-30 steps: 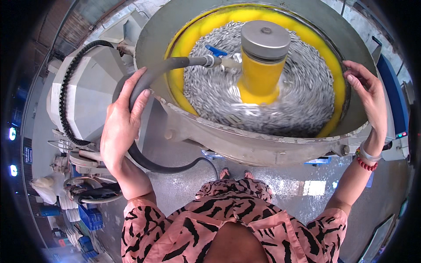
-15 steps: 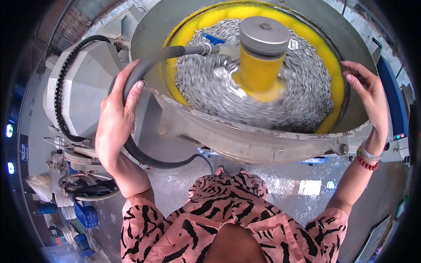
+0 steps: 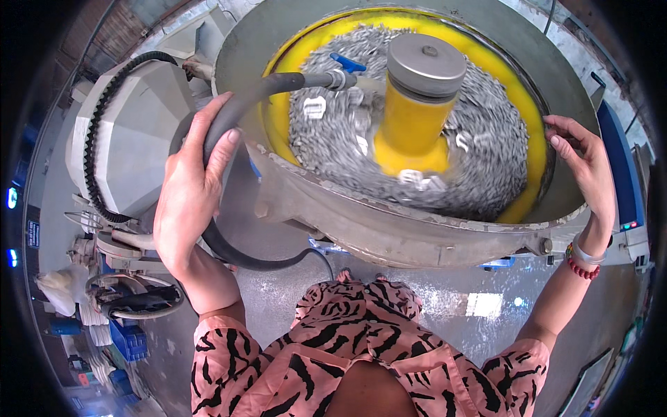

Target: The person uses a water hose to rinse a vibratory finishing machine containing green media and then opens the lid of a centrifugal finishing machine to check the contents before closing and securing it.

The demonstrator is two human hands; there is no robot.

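My left hand [image 3: 189, 191] is wrapped round a thick black hose [image 3: 274, 84]. The hose ends in a metal fitting with a blue valve lever [image 3: 347, 62], held over a large round vibratory tumbler bowl [image 3: 389, 233]. Inside, a yellow lining [image 3: 517, 212] surrounds many small grey tumbling stones [image 3: 333, 156], blurred by motion. Several shiny pale metal pieces [image 3: 315, 107] lie among them. A yellow centre post [image 3: 417, 125] with a grey metal cap rises from the middle. At the bowl's right side my right hand [image 3: 589, 163] has bent, parted fingers, tips against the lining's edge, holding nothing.
A pale faceted machine housing [image 3: 135, 142] with a ribbed black conduit [image 3: 90, 149] stands at the left. Blue crates [image 3: 128, 339] and a coiled cable lie farther down there. A blue panel [image 3: 620, 167] is beside the bowl at right. The grey floor [image 3: 271, 288] looks wet.
The view has shifted slightly, so the bowl sits a little lower and to the right. More pale metal pieces show among the moving stones. Both hands keep about the same place.
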